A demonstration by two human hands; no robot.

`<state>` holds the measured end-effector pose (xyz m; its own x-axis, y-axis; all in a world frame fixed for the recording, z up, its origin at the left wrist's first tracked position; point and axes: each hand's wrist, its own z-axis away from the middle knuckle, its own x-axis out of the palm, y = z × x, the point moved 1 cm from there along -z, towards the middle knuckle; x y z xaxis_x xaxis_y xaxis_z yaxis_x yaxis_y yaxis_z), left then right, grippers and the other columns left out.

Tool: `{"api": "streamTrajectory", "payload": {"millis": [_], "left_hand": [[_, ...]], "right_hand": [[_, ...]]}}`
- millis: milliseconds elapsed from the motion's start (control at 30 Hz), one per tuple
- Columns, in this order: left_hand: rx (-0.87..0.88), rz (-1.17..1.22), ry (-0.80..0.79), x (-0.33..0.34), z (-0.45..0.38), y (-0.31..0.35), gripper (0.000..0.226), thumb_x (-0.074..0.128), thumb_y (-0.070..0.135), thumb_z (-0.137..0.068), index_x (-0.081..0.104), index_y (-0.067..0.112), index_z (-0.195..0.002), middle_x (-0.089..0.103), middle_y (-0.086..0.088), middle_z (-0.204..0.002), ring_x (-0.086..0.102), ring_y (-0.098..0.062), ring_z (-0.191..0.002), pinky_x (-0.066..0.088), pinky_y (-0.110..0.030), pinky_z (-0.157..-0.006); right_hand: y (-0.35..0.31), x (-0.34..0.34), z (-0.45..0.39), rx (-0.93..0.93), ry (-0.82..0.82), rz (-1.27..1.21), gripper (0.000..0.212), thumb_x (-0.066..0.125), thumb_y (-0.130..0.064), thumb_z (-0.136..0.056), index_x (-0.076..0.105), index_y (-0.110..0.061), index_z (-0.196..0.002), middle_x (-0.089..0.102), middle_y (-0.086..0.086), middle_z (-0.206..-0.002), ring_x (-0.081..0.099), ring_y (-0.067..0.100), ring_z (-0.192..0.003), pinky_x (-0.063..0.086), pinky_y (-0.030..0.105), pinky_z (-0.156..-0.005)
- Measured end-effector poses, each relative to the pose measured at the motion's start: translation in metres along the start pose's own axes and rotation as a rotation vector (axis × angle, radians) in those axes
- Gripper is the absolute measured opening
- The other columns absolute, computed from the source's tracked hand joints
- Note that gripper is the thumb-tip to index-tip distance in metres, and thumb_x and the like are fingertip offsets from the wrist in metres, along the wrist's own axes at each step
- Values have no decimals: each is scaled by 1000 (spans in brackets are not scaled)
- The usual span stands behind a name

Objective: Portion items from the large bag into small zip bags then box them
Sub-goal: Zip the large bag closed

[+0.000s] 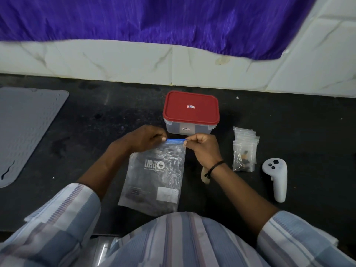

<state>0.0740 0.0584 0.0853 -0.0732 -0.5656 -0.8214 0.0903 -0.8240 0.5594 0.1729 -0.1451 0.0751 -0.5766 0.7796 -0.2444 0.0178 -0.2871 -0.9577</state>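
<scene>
Pinching the blue zip strip (175, 140) at both ends, the left hand (147, 137) and right hand (204, 149) have fingers closed tight on the mouth of the large bag (154, 176), thumb vs forefinger on each side. That two-point hold keeps the top edge taut w/ the bag's body lying flat on the dark counter (308, 132) in front of the person, so the seal can be pulled apart or pressed along its length; which of the two is underway can't be told from here, prob. opening since portioning needs access. The bag looks near flat, contents hard to make out through the crinkled plastic. The small zip bags (244, 149) sit in a loose stack just right of the right hand, the front one showing dark bits inside, i.e. at least one portion seems filled; parked there they're w/in easy reach of the right hand. The box (190, 113) w/ its red lid on stands just beyond the hands, near the tiled wall, out of the work zone but close for the final step; lid must come off before boxing. A white controller (275, 180) lies further right, and a grey mat (25, 128) well off to the left, both clear of the action.
</scene>
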Motion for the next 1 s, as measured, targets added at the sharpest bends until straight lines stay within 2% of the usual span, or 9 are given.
{"api": "streamTrajectory", "payload": {"millis": [200,300,400,500,633,700,800,900,1000], "left_hand": [[-129,-65,84,3,16,-48,15,56,16,-97,69,11,-93,67,2,-86,65,-20,-82,49,-32,-75],[-183,-66,140,8,23,-58,18,55,17,-95,70,8,-93,71,-6,-91,67,-24,-85,51,-36,-81],[-203,-80,178,11,26,-64,12,60,6,-94,72,7,-96,72,-10,-98,66,-25,-92,46,-33,-86],[-237,-110,198,14,27,-66,14,60,11,-94,73,8,-96,72,-10,-100,67,-26,-95,44,-34,-89],[-325,-244,309,17,34,-69,37,44,45,-88,68,20,-101,69,-6,-97,66,-32,-91,54,-45,-79],[-327,-291,391,23,40,-52,37,43,42,-88,67,18,-104,67,-8,-97,63,-34,-89,52,-45,-77],[-139,-224,502,46,51,-4,26,48,21,-89,67,9,-102,68,-12,-99,64,-35,-87,51,-42,-77],[-111,-307,453,91,71,16,39,45,24,-91,67,4,-117,66,-17,-122,63,-37,-110,52,-46,-92],[-269,-423,265,121,87,12,62,32,47,-96,49,11,-144,42,-15,-153,41,-37,-139,35,-58,-110]], "right_hand": [[15,-5,-19,77,46,186,9,75,-14,-79,72,-20,-73,73,-2,-79,69,14,-79,57,31,-81],[19,-3,-22,96,43,262,6,72,-13,-82,73,-17,-77,71,-2,-79,66,13,-77,56,32,-82],[20,0,-26,92,27,382,4,69,-15,-85,73,-16,-84,72,0,-84,66,14,-81,56,34,-82],[11,4,-28,50,-11,605,8,62,-22,-90,66,-16,-90,68,3,-91,66,22,-86,56,38,-78],[-8,12,-4,-138,-54,978,25,50,-34,-96,50,-15,-113,51,8,-112,60,28,-86,51,35,-69],[-14,20,20,-252,-154,1052,35,49,-42,-95,47,-18,-120,47,7,-120,61,29,-90,51,36,-69],[-9,34,55,-278,-362,1115,62,47,-64,-87,40,-23,-134,39,7,-137,62,33,-98,49,37,-76],[6,39,72,-255,-479,1203,91,47,-76,-80,19,-23,-149,9,15,-158,61,35,-106,48,39,-84],[27,38,70,-238,-508,1241,104,44,-82,-76,5,-23,-152,-12,19,-159,63,34,-105,48,40,-85]]}}
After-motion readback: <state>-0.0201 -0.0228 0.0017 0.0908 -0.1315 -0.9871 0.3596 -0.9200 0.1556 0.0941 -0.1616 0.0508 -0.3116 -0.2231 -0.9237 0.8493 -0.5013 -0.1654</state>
